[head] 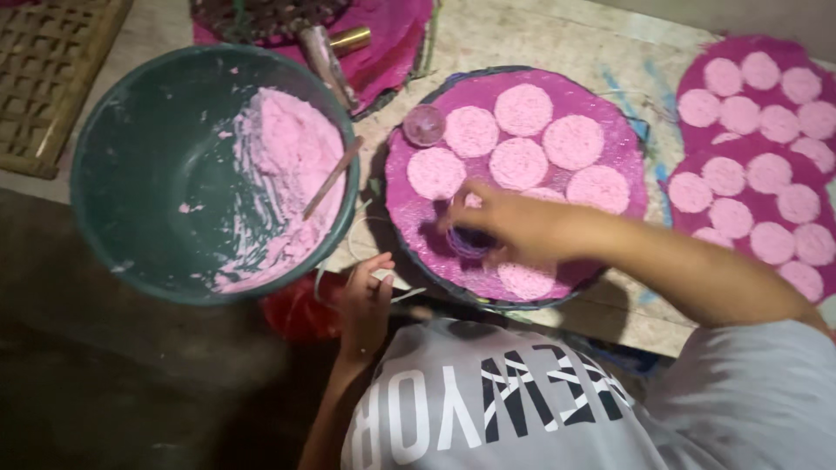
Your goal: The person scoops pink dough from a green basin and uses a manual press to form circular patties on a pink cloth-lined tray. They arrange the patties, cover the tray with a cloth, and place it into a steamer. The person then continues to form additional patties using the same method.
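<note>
My right hand (501, 228) reaches over a round tray (409, 218) covered in magenta cloth and grips a small purple ring mould (470, 241), pressed down on the cloth at the tray's near side. Several pale pink flat round cakes (521, 163) lie on the tray, one right under my hand. A small pink cup (424, 124) sits at the tray's far left rim. My left hand (366, 300) rests by the tray's near left edge with its fingers loosely curled, holding nothing that I can see.
A dark green bucket (144, 174) on the left holds pink paste (292, 165) with a stick (333, 177) leaning in it. Magenta mats (697, 139) with several pink cakes lie at the right. A woven lattice (48, 70) is at top left. Something red (296, 313) lies under my left hand.
</note>
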